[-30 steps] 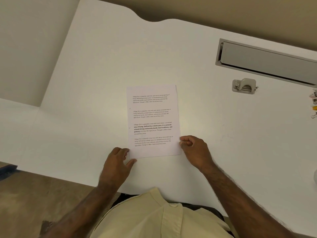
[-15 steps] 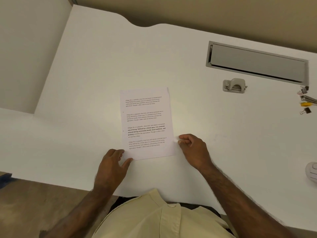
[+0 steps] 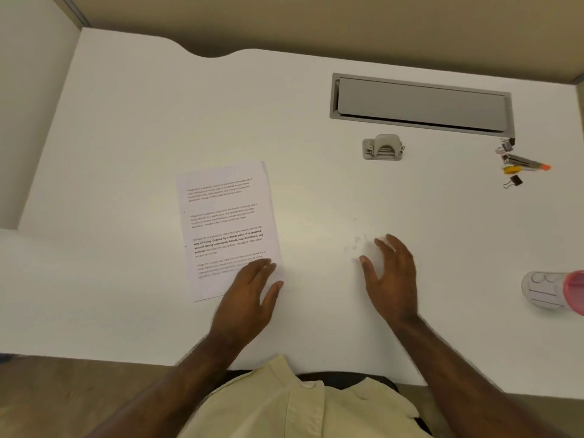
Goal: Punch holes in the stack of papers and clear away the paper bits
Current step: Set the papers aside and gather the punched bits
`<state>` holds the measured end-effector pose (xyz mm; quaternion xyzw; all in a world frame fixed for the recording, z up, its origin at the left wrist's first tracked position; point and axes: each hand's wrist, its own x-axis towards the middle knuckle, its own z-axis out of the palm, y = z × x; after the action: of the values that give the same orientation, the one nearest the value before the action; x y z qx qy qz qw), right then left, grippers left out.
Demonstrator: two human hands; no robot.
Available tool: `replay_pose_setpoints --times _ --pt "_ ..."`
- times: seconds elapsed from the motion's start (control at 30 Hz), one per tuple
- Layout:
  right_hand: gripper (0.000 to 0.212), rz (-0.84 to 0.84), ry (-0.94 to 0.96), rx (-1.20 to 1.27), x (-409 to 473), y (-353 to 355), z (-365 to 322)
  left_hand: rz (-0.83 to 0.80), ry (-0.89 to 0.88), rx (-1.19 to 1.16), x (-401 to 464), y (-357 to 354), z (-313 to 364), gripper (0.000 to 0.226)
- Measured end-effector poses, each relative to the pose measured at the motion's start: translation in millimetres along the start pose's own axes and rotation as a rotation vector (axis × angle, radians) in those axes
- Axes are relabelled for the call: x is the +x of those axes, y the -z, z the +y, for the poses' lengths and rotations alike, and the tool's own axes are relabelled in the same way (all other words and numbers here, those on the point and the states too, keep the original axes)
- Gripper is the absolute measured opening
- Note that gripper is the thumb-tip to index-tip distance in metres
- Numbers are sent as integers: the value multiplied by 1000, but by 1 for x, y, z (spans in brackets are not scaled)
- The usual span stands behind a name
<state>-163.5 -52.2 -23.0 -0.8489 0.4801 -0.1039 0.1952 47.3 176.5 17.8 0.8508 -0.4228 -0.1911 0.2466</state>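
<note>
A stack of printed papers (image 3: 226, 222) lies flat on the white desk (image 3: 158, 121), left of centre. My left hand (image 3: 249, 292) rests with straight fingers on the stack's near right corner. My right hand (image 3: 392, 273) is open, fingers spread, on the bare desk well to the right of the stack. Just beyond its fingertips lie a few tiny paper bits (image 3: 357, 243). A grey hole punch (image 3: 383, 147) stands further back on the desk, apart from both hands.
A grey cable-tray lid (image 3: 420, 104) is set into the desk behind the punch. Binder clips and an orange-tipped tool (image 3: 518, 164) lie at the far right. A clear container with a pink lid (image 3: 556, 290) lies on its side at the right edge.
My right hand let go of the stack's right edge, opened and moved right onto the bare desk. My left hand shifted from the stack's left corner to its right corner. The view turned right.
</note>
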Motion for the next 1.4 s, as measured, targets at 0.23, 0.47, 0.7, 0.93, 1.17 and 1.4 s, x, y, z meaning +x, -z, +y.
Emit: replay_pose_setpoints --times 0.23,0.47,0.7,0.93,1.17,1.4 --pt "96 -162 -79 -319 25 6 79 -233 -139 126 27 -86 49 77" --pt "102 -191 196 -386 36 -22 59 -163 -94 345 41 -146 70 77" --pt "90 -241 475 -413 23 -35 43 -77 -85 380 38 -161 67 70" --pt "90 -260 586 -188 64 -19 60 -15 -125 389 38 -162 63 80" --pt "100 -298 542 -333 120 -20 54 11 -119 404 37 -166 63 85" --pt "89 -291 789 -297 84 -31 36 27 -125 393 37 -166 63 83"
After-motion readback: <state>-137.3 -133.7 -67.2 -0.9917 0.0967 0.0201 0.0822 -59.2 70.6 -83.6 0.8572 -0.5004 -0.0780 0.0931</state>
